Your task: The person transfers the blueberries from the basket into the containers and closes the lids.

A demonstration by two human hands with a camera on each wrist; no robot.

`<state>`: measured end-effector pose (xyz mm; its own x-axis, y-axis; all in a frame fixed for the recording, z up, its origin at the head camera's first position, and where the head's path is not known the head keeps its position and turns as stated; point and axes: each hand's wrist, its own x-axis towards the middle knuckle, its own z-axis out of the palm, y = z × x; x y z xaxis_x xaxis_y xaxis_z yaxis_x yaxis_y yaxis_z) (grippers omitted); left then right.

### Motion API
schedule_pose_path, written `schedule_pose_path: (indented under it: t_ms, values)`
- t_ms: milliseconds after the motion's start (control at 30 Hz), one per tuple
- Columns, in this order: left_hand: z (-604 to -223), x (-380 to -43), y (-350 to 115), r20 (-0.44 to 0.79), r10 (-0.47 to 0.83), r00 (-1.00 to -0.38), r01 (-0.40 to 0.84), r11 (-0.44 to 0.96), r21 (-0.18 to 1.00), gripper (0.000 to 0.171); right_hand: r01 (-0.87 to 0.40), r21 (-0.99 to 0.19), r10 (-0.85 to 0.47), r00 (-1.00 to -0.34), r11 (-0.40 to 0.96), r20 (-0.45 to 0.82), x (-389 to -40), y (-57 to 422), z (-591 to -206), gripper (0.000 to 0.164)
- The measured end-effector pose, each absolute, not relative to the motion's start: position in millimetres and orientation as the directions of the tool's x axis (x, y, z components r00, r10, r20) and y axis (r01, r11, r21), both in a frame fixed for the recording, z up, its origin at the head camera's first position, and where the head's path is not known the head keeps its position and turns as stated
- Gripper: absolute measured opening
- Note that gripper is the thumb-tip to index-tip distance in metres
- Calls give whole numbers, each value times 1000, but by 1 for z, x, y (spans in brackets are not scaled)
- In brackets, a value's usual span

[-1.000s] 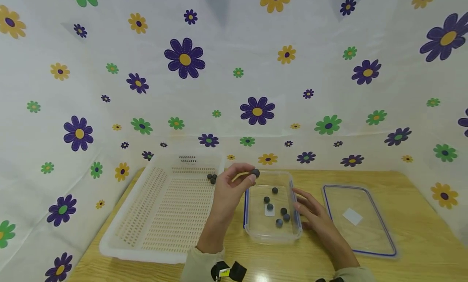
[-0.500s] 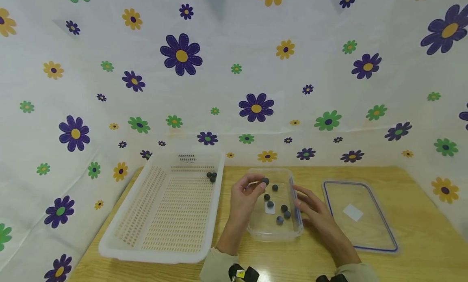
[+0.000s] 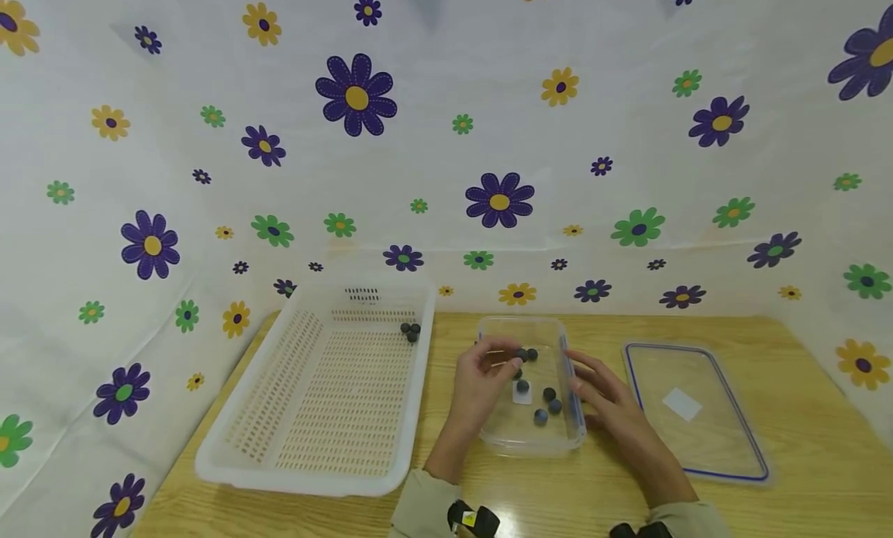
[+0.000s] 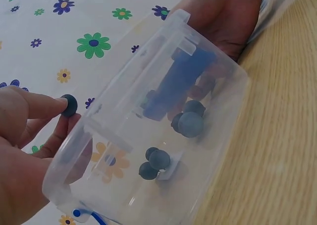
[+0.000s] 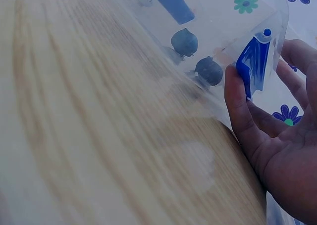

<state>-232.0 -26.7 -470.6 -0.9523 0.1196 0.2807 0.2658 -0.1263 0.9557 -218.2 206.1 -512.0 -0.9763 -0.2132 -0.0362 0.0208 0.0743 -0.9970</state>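
Note:
My left hand (image 3: 480, 387) is above the left side of a clear plastic food container (image 3: 505, 445). Its thumb and fingers pinch a blueberry (image 4: 69, 106), seen above the container's rim in the left wrist view. Several other blueberries (image 3: 540, 416) lie on the container's floor, some around a white label (image 3: 522, 397). At the container's right side, my right hand (image 3: 614, 402) rests its extended fingers against the wall. In the right wrist view, one fingertip touches beside the blue clip (image 5: 255, 61). Part of that hand shows through the plastic in the left wrist view.
A white perforated basket (image 3: 307, 484) stands to the left, with three blueberries (image 3: 412, 333) in its far right corner. A clear lid (image 3: 725, 437) with a blue seal lies to the right on the wooden table (image 3: 809, 422). A flower-patterned sheet (image 3: 418, 150) hangs behind.
My left hand has moved right and lower with the pinched blueberry, from the container's left edge to over its inside. My right hand has stayed at the container's right side.

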Motion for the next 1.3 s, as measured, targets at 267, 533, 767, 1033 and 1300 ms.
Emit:
schedule_pose_path:
  t_ms: [267, 533, 767, 1033, 1300]
  values:
    - [-471, -230, -26, 306, 187, -933, 305, -37, 952, 18, 18, -998, -215, -976, 67, -32, -218, 205, -512, 55]
    - [-469, -230, -26, 304, 198, -932, 305, -29, 952, 18, 13, -999, -223, -975, 50, -24, -219, 205, -512, 54]
    - [-470, -229, -26, 316, 194, -929, 319, -14, 948, 15, 34, -998, -220, -975, 45, -43, -217, 205, -511, 55]
    - [-471, -230, -24, 311, 176, -934, 319, 18, 947, 13, 20, -999, -229, -973, 25, -26, -217, 205, -511, 54]
    - [-459, -221, -25, 280, 185, -942, 299, 88, 950, 10, 30, -999, -237, -971, 23, -35, -217, 205, -512, 54]
